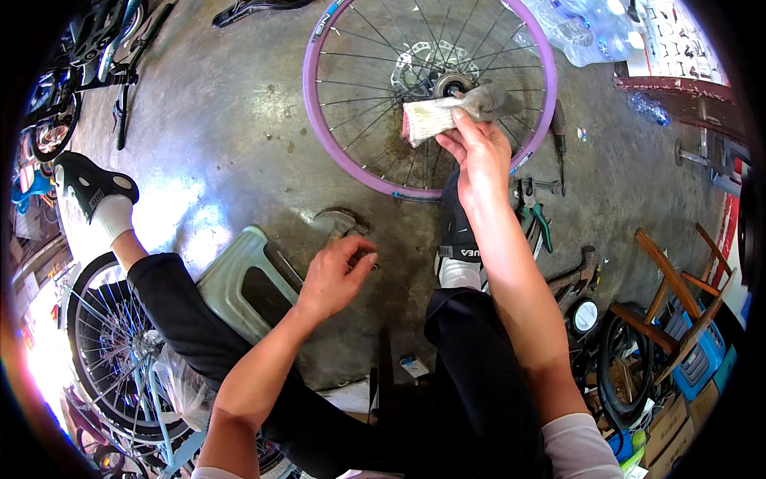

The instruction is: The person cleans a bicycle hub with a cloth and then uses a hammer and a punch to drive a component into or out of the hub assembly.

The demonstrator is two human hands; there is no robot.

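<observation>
Right hand (479, 152) pinched a stained knit glove (433, 120) above the purple-rimmed bicycle wheel (312, 88), by its hub. Glove ran crosswise, cuff leftward; left hand (333, 274), farther off, loosely open.

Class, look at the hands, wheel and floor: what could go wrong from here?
The glove in the right hand could snag on the spokes beneath it. The right shoe, close to the purple wheel, might bump it. The green-handled pliers lying near that shoe could be stepped on.
</observation>
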